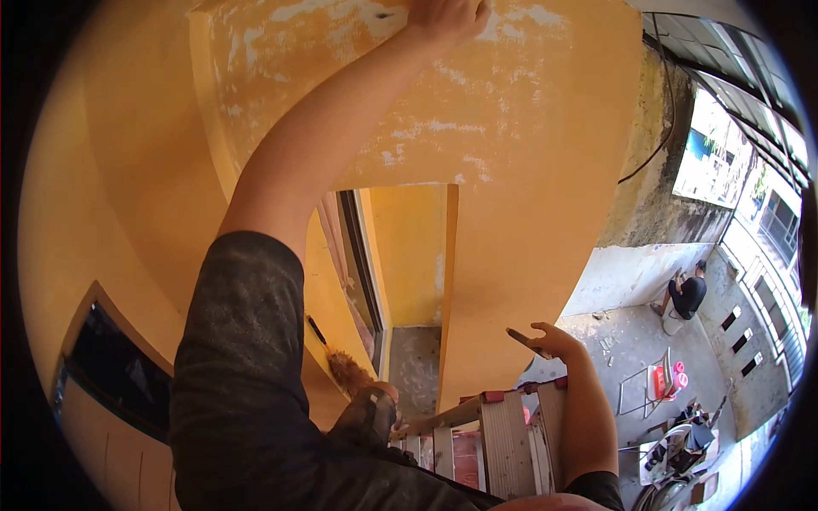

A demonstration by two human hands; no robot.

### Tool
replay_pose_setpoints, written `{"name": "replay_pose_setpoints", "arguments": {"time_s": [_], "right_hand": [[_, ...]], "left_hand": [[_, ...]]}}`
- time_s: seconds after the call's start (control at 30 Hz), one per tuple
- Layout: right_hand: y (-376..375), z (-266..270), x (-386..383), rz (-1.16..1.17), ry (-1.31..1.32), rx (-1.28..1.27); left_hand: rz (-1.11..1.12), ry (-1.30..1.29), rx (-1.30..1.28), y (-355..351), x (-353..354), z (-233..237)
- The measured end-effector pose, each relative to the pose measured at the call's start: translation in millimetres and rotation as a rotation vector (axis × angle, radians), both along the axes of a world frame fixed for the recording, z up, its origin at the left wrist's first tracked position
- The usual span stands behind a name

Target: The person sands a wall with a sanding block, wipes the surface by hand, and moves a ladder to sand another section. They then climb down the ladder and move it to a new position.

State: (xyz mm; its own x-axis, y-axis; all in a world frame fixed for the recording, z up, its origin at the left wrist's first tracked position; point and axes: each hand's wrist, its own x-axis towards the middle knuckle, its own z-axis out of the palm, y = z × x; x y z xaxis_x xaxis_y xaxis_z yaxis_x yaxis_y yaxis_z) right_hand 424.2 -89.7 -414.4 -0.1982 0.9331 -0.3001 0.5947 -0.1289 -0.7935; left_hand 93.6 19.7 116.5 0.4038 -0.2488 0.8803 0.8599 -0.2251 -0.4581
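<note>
My left hand (445, 19) is raised against the orange wall (528, 247) at the top of the view, beside patches of scraped, pale paint. Its fingers are curled, and whatever they hold is too hidden to make out. Lower and to the right, my right hand (554, 341) grips a thin dark tool (527, 342) that points left, above the top of a ladder (507, 434). A brush with brown bristles (348, 372) and a black handle lies on a ledge near my leg.
A doorway (452, 289) opens in the wall below my left arm. Far below on the right, a person in dark clothes (687, 294) is by a white wall. Red items (669, 381), a metal frame and piled tools stand on the concrete floor (635, 341).
</note>
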Motion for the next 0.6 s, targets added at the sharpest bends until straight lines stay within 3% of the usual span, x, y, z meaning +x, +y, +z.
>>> {"name": "replay_pose_setpoints", "arguments": {"time_s": [0.1,0.37,0.53,0.6], "right_hand": [[-9,18,-5,-0.023,-0.021,-0.059],[-13,22,-9,0.012,-0.039,0.001],[-16,27,-9,-0.007,-0.112,0.032],[-19,32,-11,-0.047,-0.096,-0.068]], "left_hand": [[0.129,-0.069,-0.164,-17,-3,-13],[0.159,0.051,-0.194,-34,-33,-96],[0.198,0.053,-0.132,-36,-39,-115],[0.196,0.061,-0.156,-39,-42,-122]]}}
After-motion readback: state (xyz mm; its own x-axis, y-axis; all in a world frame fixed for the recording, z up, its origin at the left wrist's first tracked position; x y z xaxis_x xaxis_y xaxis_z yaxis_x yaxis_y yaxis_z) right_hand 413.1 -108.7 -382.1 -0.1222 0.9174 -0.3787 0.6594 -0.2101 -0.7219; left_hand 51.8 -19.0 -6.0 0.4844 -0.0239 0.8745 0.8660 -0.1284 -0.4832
